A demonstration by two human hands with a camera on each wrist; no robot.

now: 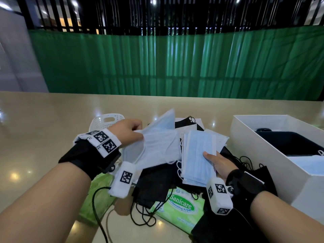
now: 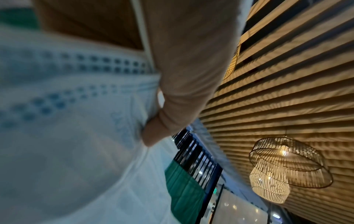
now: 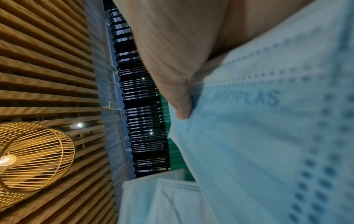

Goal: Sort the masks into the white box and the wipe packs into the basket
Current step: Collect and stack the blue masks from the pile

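My left hand (image 1: 130,132) pinches a few pale blue masks (image 1: 157,144) by one edge and holds them up above the pile; its thumb (image 2: 153,133) presses on the fabric. Lower and to the right, my right hand (image 1: 217,163) grips a thicker stack of blue masks (image 1: 199,155), thumb (image 3: 182,106) on top. Black masks (image 1: 154,183) with loose ear loops lie heaped underneath. A green wipe pack (image 1: 180,207) lies at the front of the heap. The white box (image 1: 263,155) stands at the right, the white basket (image 1: 107,121) behind my left hand.
Inside the white box lie a black mask (image 1: 287,142) and a blue one (image 1: 310,165). Another green wipe pack (image 1: 98,193) lies partly under my left wrist. More masks (image 1: 191,123) are piled at the back of the heap. The beige table (image 1: 43,123) stretches left.
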